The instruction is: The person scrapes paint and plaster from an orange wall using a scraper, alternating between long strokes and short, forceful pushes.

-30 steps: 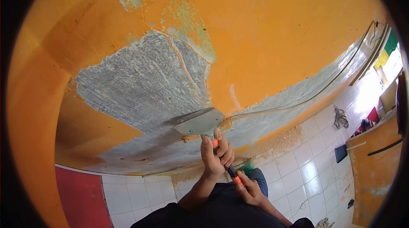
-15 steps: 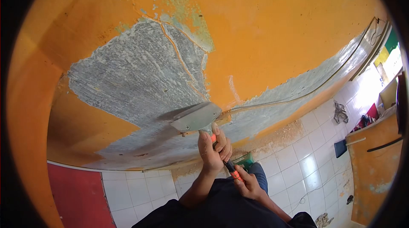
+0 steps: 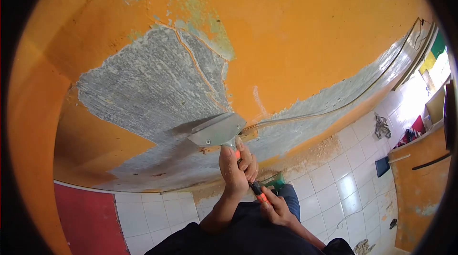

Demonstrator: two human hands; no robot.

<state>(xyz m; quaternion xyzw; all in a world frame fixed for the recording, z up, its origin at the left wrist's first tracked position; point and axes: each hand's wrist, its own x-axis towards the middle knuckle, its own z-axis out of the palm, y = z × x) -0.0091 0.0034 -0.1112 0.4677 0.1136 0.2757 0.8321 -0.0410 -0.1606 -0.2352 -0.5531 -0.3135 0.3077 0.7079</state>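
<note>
The left hand (image 3: 235,171) is clenched around the upper handle of the scraper (image 3: 217,131), just below its blade. The right hand (image 3: 274,209) is closed around the lower end of the handle. The blade lies against the orange wall (image 3: 310,40), at the lower edge of the bare grey patch (image 3: 152,88).

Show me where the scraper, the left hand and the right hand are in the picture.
scraper (image 3: 217,131), head view, on the flat metal blade against the wall.
left hand (image 3: 235,171), head view, on the back of the hand.
right hand (image 3: 275,209), head view, on the back of the hand.
</note>
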